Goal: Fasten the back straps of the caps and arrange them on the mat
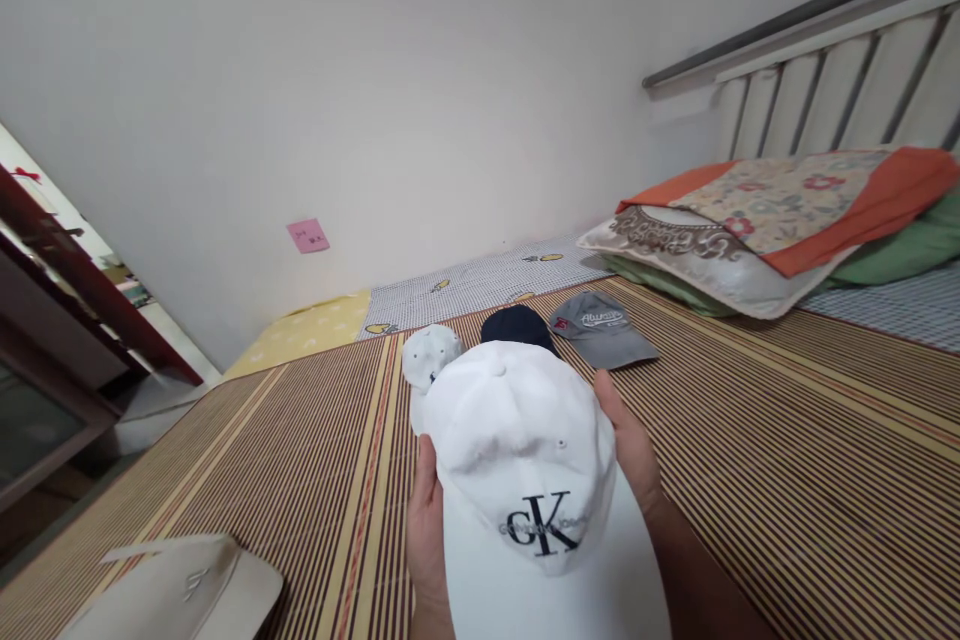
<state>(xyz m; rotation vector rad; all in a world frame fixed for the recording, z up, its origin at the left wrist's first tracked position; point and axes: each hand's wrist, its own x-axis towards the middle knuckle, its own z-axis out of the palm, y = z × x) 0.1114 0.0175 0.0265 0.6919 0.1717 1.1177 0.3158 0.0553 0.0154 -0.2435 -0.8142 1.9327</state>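
A white baseball cap (517,420) with black "CK"-style lettering is held up close in front of me, its brim toward me. My left hand (427,540) grips its left side, and my right hand (630,450) grips its right side; the cap hides most of the fingers of both. Behind it on the striped mat lie a small pale cap (429,355), a dark navy cap (517,325) and a grey cap (604,330) with white lettering. The held cap partly covers the pale and navy ones.
The striped mat (750,440) covers the bed. A beige bag (180,590) lies at the front left. Pillows (750,220) are stacked at the back right below a white radiator (840,80). A pink note (308,236) sticks to the wall. A doorway opens at far left.
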